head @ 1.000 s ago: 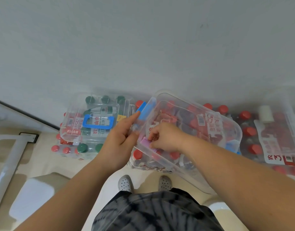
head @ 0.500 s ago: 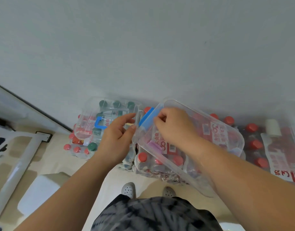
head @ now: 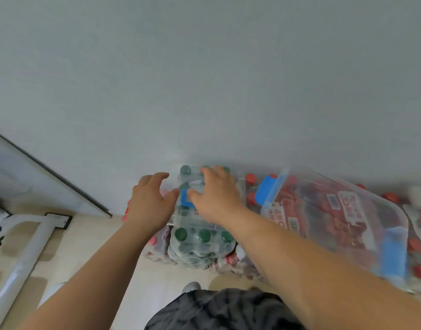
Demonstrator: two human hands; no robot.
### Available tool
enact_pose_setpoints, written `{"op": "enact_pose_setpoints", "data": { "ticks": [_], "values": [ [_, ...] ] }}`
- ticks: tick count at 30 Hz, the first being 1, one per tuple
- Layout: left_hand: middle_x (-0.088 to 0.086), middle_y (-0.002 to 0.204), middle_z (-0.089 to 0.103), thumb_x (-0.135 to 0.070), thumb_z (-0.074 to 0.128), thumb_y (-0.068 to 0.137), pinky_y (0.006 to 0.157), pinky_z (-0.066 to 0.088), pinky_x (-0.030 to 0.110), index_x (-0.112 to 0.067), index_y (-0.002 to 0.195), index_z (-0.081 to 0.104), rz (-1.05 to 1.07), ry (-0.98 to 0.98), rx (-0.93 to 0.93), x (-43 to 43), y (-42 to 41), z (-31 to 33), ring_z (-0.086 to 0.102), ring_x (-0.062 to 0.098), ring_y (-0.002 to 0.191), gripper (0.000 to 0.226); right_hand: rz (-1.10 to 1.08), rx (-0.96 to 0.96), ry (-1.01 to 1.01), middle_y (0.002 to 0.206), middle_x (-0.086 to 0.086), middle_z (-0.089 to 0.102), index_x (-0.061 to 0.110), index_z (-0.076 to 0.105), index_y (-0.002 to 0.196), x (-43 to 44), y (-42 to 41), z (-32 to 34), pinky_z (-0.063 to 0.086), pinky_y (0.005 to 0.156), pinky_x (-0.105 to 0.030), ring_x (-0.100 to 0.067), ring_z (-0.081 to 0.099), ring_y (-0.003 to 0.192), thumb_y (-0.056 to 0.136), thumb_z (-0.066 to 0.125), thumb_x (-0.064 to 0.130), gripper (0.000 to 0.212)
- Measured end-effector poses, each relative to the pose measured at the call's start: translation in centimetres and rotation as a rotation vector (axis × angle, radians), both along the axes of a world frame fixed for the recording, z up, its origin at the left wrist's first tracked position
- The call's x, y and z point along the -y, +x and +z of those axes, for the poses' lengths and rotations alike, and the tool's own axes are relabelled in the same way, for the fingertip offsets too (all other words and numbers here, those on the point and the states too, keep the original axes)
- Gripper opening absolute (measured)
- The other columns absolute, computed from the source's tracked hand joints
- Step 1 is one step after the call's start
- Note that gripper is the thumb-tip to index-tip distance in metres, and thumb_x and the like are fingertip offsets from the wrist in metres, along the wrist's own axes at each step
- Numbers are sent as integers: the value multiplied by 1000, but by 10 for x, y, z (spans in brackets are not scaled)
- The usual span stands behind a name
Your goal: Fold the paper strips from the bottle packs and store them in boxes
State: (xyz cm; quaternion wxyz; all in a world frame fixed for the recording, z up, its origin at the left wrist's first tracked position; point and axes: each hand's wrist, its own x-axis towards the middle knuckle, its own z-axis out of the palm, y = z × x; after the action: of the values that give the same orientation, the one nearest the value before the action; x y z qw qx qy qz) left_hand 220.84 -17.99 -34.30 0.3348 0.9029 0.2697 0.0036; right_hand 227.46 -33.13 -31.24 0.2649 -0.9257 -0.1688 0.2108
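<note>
Boxes: two, both clear. Left box (head: pixel 193 216) sits on the green-cap pack (head: pixel 201 244), three caps at its front edge. Right box (head: pixel 335 210) lies tilted on the red-cap packs (head: pixel 251 179). Left hand (head: pixel 152 201) and right hand (head: pixel 214 196) are spread over the left box, probably touching (blurred). Wall just behind, bare floor (head: pixel 90 234) front-left.

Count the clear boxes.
2. The small box is under the right hand, on the green-capped pack; the big box is right of it. A blurred third may be at the far right edge.

A small box (head: pixel 189 216) sits on a bottle pack (head: pixel 202 245), a larger box (head: pixel 335 210) right of it.
</note>
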Motion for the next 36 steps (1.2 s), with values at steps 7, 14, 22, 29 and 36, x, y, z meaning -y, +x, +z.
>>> {"op": "enact_pose_setpoints", "data": {
  "ticks": [7, 14, 22, 29, 36],
  "values": [
    [8, 151, 42, -41, 60, 91, 112, 33, 45, -20, 151, 36, -146, -27, -108, -30, 8, -15, 39, 31, 136, 68, -278, -132, -254, 168, -16, -10, 25, 11, 160, -4, 16, -44, 3, 123, -59, -43, -10, 154, 93, 51, 58, 85],
    [11, 155, 35, -48, 65, 90, 112, 33, 39, -10, 153, 26, -263, -167, -217, -40, 11, -18, 38, 28, 140, 83, -420, -162, -246, 167, -19, 2, 27, 18, 158, -4, 16, -58, 23, 121, -57, -44, 12, 151, 91, 55, 62, 84],
    [6, 135, 53, -53, 64, 83, 96, 45, 40, -12, 130, 51, -87, -101, -59, -61, 8, -8, 53, 29, 121, 64, -518, -175, 76, 145, -12, 47, 24, 37, 149, -16, 5, -43, 47, 106, -51, -34, 49, 132, 75, 64, 67, 90],
    [6, 146, 48, -48, 67, 86, 95, 45, 40, -13, 140, 45, 51, -111, 37, -62, 1, 16, 54, 28, 124, 68, -589, -108, 276, 146, -4, 50, 25, 45, 147, -14, -10, -16, 43, 111, -49, -27, 45, 137, 80, 72, 57, 79],
    [-4, 149, 48, -54, 68, 84, 93, 48, 38, -29, 150, 37, 148, -143, 296, -32, -4, 83, 50, 7, 112, 77, -483, 123, 366, 157, 1, 29, 27, 31, 155, 21, -30, 67, 24, 122, -41, -20, 21, 148, 87, 68, 57, 83]
  ]
}}
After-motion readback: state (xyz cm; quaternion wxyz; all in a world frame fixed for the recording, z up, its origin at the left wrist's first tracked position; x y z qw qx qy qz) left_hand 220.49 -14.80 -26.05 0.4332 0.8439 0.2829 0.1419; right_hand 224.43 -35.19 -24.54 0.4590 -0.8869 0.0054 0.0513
